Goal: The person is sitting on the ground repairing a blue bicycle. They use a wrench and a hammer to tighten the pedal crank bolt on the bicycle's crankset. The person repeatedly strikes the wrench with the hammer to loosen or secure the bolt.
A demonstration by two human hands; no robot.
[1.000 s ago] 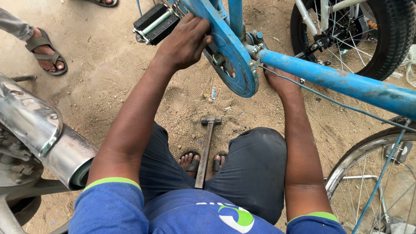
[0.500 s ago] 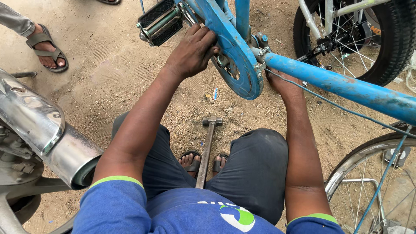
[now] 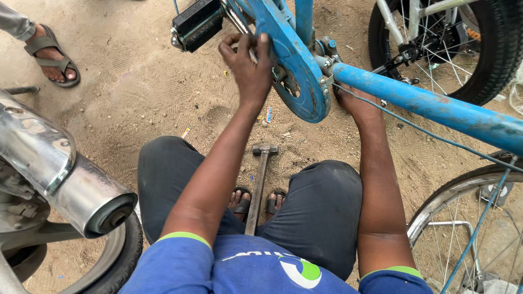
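Crank arm (image 3: pixel 239 19), upper centre of frame: I see my left hand (image 3: pixel 248 65) closed around it, just below the black pedal (image 3: pixel 196 24). Blue chain guard (image 3: pixel 294 60) beside that hand. Right hand (image 3: pixel 354 103) tucked under the blue frame tube (image 3: pixel 436 106), centre right; I cannot tell its grip. Hammer (image 3: pixel 259 185) on sand, lower centre, between my knees. Chrome exhaust (image 3: pixel 54 174), left edge.
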